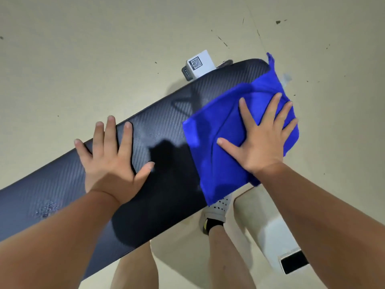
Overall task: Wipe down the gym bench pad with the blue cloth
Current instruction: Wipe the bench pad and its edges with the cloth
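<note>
The dark textured gym bench pad (162,122) runs from the lower left to the upper right. A blue cloth (218,138) lies spread over its right end, hanging over the near and far edges. My right hand (262,138) presses flat on the cloth with its fingers spread. My left hand (112,159) rests flat on the bare pad to the left of the cloth, fingers apart, holding nothing. A patch of small droplets (46,209) shows on the pad at the lower left.
The bench's white frame leg (273,232) with a black end cap reaches out at the lower right. Another white frame part with a QR label (198,63) sits behind the pad. My legs and a white shoe (218,207) stand beside the pad on the beige floor.
</note>
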